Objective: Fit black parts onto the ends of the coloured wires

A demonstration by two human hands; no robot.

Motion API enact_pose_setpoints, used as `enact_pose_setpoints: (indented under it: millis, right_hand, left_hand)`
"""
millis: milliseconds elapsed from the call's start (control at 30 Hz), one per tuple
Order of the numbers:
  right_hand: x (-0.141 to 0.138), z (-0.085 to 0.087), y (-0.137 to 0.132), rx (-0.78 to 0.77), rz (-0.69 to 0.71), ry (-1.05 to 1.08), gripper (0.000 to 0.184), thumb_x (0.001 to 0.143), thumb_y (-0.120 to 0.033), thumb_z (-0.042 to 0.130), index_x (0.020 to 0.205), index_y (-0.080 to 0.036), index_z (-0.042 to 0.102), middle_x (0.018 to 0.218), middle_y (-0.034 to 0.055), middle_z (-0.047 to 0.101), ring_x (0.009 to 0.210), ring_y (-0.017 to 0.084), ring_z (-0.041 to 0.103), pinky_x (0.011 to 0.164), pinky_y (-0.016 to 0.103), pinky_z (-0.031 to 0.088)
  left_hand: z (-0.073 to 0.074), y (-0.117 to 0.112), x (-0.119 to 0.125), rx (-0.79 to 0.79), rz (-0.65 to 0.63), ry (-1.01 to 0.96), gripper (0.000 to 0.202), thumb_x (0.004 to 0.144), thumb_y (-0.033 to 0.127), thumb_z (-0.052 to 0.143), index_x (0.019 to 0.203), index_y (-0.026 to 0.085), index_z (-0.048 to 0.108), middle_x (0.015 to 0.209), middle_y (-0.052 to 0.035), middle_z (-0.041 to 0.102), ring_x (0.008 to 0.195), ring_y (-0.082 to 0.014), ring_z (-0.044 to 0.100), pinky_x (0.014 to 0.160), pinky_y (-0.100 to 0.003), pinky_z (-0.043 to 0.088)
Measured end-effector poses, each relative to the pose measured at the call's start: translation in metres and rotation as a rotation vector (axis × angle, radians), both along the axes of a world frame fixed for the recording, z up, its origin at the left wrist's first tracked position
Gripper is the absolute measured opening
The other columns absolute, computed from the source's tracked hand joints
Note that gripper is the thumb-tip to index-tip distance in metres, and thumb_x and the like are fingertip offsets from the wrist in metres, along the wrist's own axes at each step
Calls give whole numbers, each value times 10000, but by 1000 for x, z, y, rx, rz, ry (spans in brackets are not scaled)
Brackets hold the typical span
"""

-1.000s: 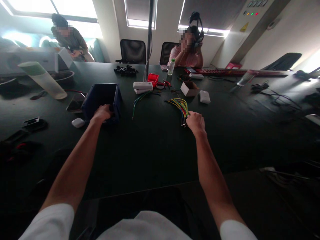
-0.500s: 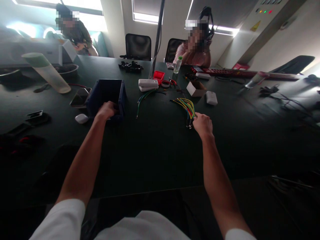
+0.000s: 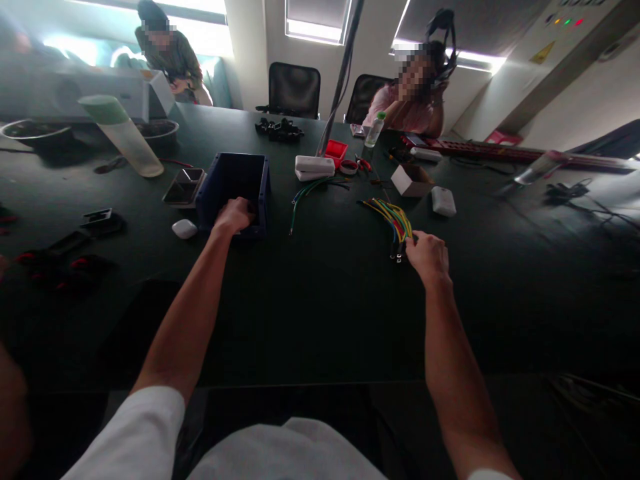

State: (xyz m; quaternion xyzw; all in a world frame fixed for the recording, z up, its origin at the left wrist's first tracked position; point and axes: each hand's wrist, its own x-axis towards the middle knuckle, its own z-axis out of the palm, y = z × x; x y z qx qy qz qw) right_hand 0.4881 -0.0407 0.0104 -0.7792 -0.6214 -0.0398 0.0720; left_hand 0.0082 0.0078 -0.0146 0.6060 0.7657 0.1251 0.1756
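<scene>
My left hand is at the low front of a dark blue storage bin, its fingers curled over the front lip. The fingertips are hidden inside the bin. On the right, my right hand is closed on the near end of a bundle of wires, yellow, green, red and blue, with metal ring lugs at the lower end. Between the hands, a few loose green and dark wires lie on the dark table.
A white device, a red tray and a small open carton lie behind the wires. A phone and a white case flank the bin. Two people sit across the table; another person's arm shows at the left edge.
The view has swung left, so everything appears farther right. My hands stay at the bin and the wire bundle. Another person's arm has come into view at the left edge.
</scene>
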Motion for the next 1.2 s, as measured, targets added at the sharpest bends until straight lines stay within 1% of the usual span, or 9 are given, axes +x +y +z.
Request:
enact_pose_setpoints:
  millis: [100,233,333,433,567,767,867,1033,1200]
  right_hand:
    - [0,-2,1,7,-13,-3,418,924,-377,488,1211,-131,667,1049,187,702,977,308,654,789,372,474]
    - [-3,-6,-1,50,-49,26,497,922,-422,478,1262,-92,627,1090,221,665,999,324,628,813,396,466]
    - [-9,-8,-4,207,-83,45,526,921,-432,468,1262,-59,615,1164,244,600,1049,338,581,868,425,445]
    - [-18,-8,-8,395,-51,43,479,910,-381,490,1243,-63,624,1189,223,561,1103,329,523,949,427,403]
    - [-37,-9,-9,470,75,69,396,908,-321,491,1188,-94,657,1136,177,584,1106,294,507,979,403,386]
    - [-85,-20,8,393,337,85,376,901,-285,502,1181,-85,653,1150,175,598,1121,289,512,974,405,401]
    - [-113,-26,23,360,418,97,371,896,-293,516,1171,-90,661,1135,176,623,1094,296,540,955,398,418]
    - [-162,-33,46,171,466,170,349,925,-337,486,1130,-131,678,1084,143,683,1033,270,611,886,356,458]
    - [-207,-38,62,6,487,251,356,955,-402,453,1109,-176,680,1045,114,715,988,243,659,823,324,470]
  left_hand:
    - [2,-3,1,-7,-23,24,313,818,317,605,1091,186,682,1115,-143,671,917,-246,625,801,-362,467]
    - [4,-6,3,4,-12,22,345,842,344,581,1126,164,658,1148,-148,658,939,-239,618,835,-362,456]
    - [5,-7,4,26,0,26,335,832,388,588,1095,197,668,1142,-136,666,966,-277,628,834,-381,477]
    - [6,-8,5,43,9,30,338,825,404,594,1081,198,672,1123,-139,670,962,-292,638,810,-389,494]
    - [8,-10,6,49,9,15,353,832,416,588,1099,198,665,1115,-148,669,957,-296,643,790,-395,502]
    - [12,-15,9,57,29,55,365,846,457,555,1076,200,674,1107,-134,674,983,-299,651,797,-373,515]
    - [13,-15,11,49,43,73,359,846,465,555,1065,211,681,1116,-132,675,1007,-304,655,805,-369,524]
    - [13,-13,11,41,50,47,344,835,477,592,1053,227,684,1118,-128,678,1017,-315,657,816,-394,532]
    - [14,-13,10,17,53,27,345,830,503,600,1023,232,690,1113,-114,682,1004,-293,659,811,-367,526]
